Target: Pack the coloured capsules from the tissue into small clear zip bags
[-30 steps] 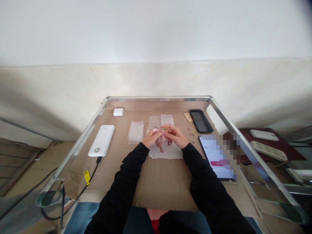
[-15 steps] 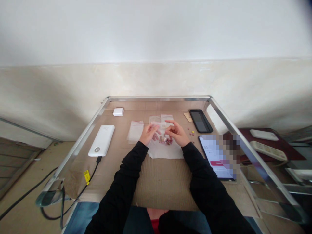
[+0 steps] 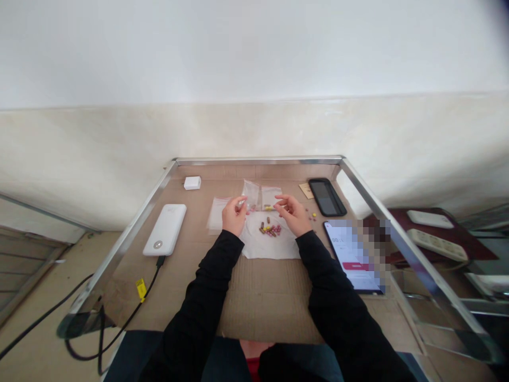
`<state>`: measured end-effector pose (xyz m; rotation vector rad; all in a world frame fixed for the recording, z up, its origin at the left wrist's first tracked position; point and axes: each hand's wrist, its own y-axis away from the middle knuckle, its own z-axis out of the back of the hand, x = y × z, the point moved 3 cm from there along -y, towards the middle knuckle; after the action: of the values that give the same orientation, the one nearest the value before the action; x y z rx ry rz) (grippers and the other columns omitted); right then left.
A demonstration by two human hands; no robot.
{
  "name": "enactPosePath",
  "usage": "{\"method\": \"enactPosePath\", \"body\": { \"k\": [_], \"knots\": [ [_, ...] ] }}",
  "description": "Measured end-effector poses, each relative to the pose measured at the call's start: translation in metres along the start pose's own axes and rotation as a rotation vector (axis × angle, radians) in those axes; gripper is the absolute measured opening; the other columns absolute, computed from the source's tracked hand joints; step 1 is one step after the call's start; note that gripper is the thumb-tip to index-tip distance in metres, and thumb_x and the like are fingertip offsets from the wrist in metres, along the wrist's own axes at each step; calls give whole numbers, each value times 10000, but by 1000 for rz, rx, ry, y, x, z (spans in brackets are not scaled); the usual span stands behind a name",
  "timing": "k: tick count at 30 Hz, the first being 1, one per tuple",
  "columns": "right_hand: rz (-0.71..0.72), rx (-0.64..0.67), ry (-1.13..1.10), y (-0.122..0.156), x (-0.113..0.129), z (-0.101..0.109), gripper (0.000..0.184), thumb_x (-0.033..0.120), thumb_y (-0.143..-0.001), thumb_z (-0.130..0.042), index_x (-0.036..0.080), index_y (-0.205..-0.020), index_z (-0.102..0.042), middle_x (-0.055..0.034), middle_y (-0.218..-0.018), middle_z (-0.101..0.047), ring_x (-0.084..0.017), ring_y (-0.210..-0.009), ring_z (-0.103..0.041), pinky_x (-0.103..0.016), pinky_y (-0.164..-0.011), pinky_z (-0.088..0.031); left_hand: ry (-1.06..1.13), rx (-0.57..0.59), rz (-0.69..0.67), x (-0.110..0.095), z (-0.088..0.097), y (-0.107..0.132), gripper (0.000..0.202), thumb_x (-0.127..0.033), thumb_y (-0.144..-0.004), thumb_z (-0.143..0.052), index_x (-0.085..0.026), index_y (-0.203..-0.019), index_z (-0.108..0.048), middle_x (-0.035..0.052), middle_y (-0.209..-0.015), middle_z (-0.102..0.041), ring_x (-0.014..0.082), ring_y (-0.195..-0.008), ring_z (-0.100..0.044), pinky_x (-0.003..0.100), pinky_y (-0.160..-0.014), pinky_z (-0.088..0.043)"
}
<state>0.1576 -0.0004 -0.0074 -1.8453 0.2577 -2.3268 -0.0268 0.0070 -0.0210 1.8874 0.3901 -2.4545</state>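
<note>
My left hand (image 3: 235, 215) has its fingers closed at the left edge of a small clear zip bag (image 3: 250, 191), which stands partly raised with a few pinkish pills low in it. To the right, my right hand (image 3: 293, 215) has thumb and forefinger apart, with nothing visible between them. Just left of its fingertips lies a second clear zip bag (image 3: 271, 192) with brown and yellow capsules near its lower edge. Between my wrists, a white paper sheet (image 3: 270, 251) carries a loose pile of capsules and pills (image 3: 271, 230), pink, yellow and brown.
Flat empty zip bags (image 3: 217, 215) lie left of my left hand. Several small pills (image 3: 313, 215), a black phone (image 3: 327, 197) and a lit phone (image 3: 350, 257) are on the right. A white power bank (image 3: 166, 229) with a cable and a white adapter (image 3: 192, 183) stand left. A metal rail (image 3: 258, 161) borders the cardboard.
The clear bag has moved away from above the pile toward the back, uncovering the capsules. My left hand has shifted slightly left and back, and the hands are farther apart.
</note>
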Motion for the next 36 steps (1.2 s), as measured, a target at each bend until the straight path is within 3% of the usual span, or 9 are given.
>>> {"method": "enactPosePath", "body": {
  "k": [3,8,15,21,26,36],
  "knots": [
    [-10,23,16,0,1,0,294,344,-723,-542,163,-954,-544,-1,-727,-534,-65,-495,-430,-228,-484,-397,28,-7,24,1,0,-2,277,-209,-735,-503,-158,-1003,-553,89,-1018,-578,93,-578,-602,158,-376,-445],
    [-19,50,16,1,4,-2,280,341,-719,-542,151,-924,-559,-1,-708,-530,-61,-483,-429,-218,-471,-384,159,63,136,4,-4,-3,337,-163,-722,-524,-125,-1056,-527,110,-1017,-579,114,-637,-612,166,-400,-473],
    [-25,63,33,2,6,-2,276,342,-723,-532,143,-912,-567,-4,-694,-532,-65,-487,-432,-219,-473,-379,168,141,186,10,-10,-4,421,-130,-723,-515,-94,-1141,-477,122,-969,-596,132,-703,-613,189,-467,-508],
    [-24,74,44,2,8,-2,274,339,-723,-532,141,-907,-573,-4,-676,-535,-73,-489,-435,-228,-481,-376,-58,115,26,8,-6,-3,459,-211,-707,-555,-170,-1159,-483,95,-1074,-562,116,-674,-582,218,-486,-515],
    [-30,76,47,3,10,-2,265,333,-721,-536,140,-898,-575,3,-657,-523,-72,-489,-430,-225,-481,-369,-196,64,-115,7,-2,-4,469,-236,-711,-558,-210,-1171,-474,81,-1206,-480,70,-599,-541,258,-604,-523],
    [-38,83,40,3,9,-2,259,340,-721,-536,141,-882,-580,1,-645,-531,-78,-493,-436,-226,-482,-371,-192,51,-120,0,2,-4,424,-246,-711,-556,-207,-1131,-513,84,-1217,-466,109,-714,-562,205,-530,-486]
  ]
}}
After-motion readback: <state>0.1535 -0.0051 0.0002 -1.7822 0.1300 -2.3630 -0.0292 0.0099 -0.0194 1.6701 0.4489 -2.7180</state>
